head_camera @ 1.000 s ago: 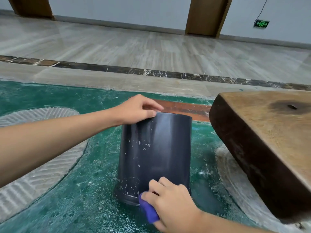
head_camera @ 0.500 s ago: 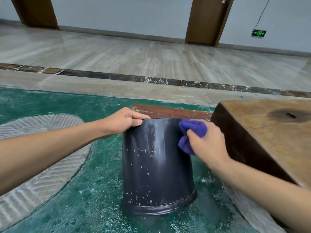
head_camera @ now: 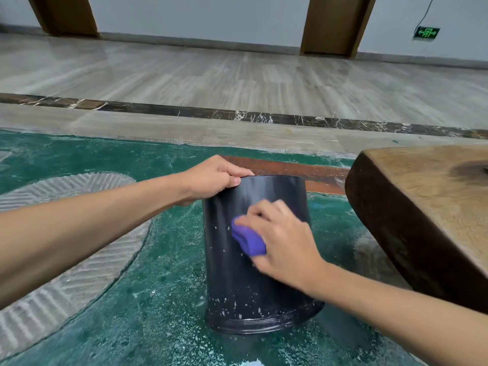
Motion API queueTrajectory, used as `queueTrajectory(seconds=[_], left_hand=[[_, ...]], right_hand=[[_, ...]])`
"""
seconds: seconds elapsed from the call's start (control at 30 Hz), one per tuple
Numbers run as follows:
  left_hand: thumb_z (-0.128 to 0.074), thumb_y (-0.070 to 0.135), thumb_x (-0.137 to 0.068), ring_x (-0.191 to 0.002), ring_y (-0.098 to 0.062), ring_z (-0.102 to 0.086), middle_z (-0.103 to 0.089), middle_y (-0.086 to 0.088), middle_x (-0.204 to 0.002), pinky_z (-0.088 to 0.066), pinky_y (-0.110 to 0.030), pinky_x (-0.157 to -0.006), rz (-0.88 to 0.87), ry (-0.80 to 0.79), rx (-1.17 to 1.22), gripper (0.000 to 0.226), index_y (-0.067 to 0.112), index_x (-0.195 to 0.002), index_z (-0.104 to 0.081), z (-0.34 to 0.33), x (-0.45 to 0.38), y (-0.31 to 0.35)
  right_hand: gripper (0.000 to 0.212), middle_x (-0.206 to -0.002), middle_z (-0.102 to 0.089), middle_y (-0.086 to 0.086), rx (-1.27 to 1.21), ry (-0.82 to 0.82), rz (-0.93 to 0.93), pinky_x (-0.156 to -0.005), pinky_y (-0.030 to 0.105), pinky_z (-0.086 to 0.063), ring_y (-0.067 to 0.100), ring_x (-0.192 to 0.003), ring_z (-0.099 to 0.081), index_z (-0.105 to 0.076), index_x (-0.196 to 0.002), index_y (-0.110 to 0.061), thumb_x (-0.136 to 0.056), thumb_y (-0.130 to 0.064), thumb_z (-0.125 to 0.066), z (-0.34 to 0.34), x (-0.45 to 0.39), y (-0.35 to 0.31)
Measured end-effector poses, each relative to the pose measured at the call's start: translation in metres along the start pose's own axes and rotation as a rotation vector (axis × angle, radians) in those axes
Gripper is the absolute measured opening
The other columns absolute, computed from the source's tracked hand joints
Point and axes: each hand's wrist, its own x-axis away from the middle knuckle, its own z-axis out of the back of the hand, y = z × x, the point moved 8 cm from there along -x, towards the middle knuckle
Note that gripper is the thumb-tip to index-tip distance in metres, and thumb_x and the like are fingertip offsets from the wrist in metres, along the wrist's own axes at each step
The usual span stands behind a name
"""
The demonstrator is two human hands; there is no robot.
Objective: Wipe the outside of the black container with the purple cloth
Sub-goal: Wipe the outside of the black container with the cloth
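Observation:
The black container (head_camera: 237,286) stands upside down on the green carpet, its side speckled with white spots. My left hand (head_camera: 211,179) grips its upper left edge, fingers curled over the top. My right hand (head_camera: 282,244) presses the bunched purple cloth (head_camera: 247,237) against the middle of the near side. The hand is blurred with motion. The container's far side is hidden.
A thick dark wooden slab (head_camera: 422,207) juts in from the right, close beside the container. The green carpet (head_camera: 158,299) has a grey patterned patch (head_camera: 66,260) at the left. Beyond it lies a polished stone floor (head_camera: 237,75) with two brown door frames.
My right hand with the cloth went from the container's bottom rim up to its top right edge, then down to the middle of the near side. My left hand kept its hold.

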Motion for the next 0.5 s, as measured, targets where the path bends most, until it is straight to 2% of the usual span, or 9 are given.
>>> queueTrajectory(seconds=[0.07, 0.1, 0.23, 0.3, 0.4, 0.5], left_hand=[[-0.054, 0.001, -0.093, -0.120, 0.004, -0.050, -0.063, 0.015, -0.123, -0.030, 0.007, -0.082, 0.019, 0.020, -0.023, 0.038, 0.018, -0.123, -0.069, 0.001, -0.002, 0.001], [-0.054, 0.001, -0.093, -0.118, 0.005, -0.051, -0.063, 0.017, -0.120, -0.030, 0.007, -0.080, 0.024, 0.028, -0.028, 0.038, 0.019, -0.122, -0.070, 0.002, -0.004, 0.003], [-0.052, 0.001, -0.091, -0.102, 0.013, -0.053, -0.063, 0.032, -0.103, -0.031, 0.010, -0.074, 0.045, 0.021, -0.039, 0.040, 0.024, -0.117, -0.073, 0.000, -0.003, 0.005], [-0.052, 0.001, -0.091, -0.103, 0.012, -0.054, -0.063, 0.031, -0.104, -0.031, 0.010, -0.074, 0.039, -0.001, -0.063, 0.041, 0.025, -0.117, -0.073, -0.001, -0.001, 0.010], [-0.053, 0.005, -0.093, -0.106, 0.007, -0.058, -0.066, 0.026, -0.108, -0.035, 0.008, -0.076, -0.012, -0.035, -0.132, 0.038, 0.026, -0.117, -0.073, -0.007, 0.004, 0.021], [-0.056, 0.010, -0.092, -0.102, 0.008, -0.062, -0.070, 0.022, -0.111, -0.041, -0.004, -0.085, -0.059, 0.011, -0.129, 0.034, 0.029, -0.113, -0.075, -0.005, 0.008, 0.023]], right_hand=[[0.047, -0.107, -0.059, -0.012, 0.063, -0.089, 0.117, -0.051, 0.020, -0.034, 0.019, -0.094, -0.055, -0.067, -0.111, -0.035, -0.065, -0.035, -0.073, -0.011, 0.018, -0.017], [0.049, -0.106, -0.060, -0.012, 0.077, -0.137, 0.163, -0.053, 0.020, -0.032, 0.019, -0.091, -0.056, -0.067, -0.109, -0.033, -0.060, -0.036, -0.072, -0.016, 0.027, -0.025], [0.052, -0.105, -0.059, -0.014, 0.075, -0.345, 0.306, -0.054, 0.022, -0.047, 0.017, -0.089, -0.057, -0.066, -0.107, -0.033, -0.055, -0.041, -0.067, -0.042, 0.071, -0.053], [0.048, -0.101, -0.059, -0.016, 0.040, -0.398, 0.307, -0.052, 0.022, -0.048, 0.015, -0.087, -0.058, -0.067, -0.104, -0.037, -0.056, -0.041, -0.065, -0.048, 0.089, -0.061], [0.043, -0.091, -0.059, -0.019, 0.020, -0.431, 0.258, -0.043, 0.018, -0.031, 0.011, -0.079, -0.058, -0.071, -0.094, -0.041, -0.052, -0.042, -0.067, -0.050, 0.097, -0.063], [0.044, -0.092, -0.058, -0.019, 0.044, -0.409, 0.226, -0.044, 0.019, -0.023, 0.010, -0.078, -0.057, -0.070, -0.096, -0.044, -0.053, -0.044, -0.070, -0.042, 0.095, -0.060]])
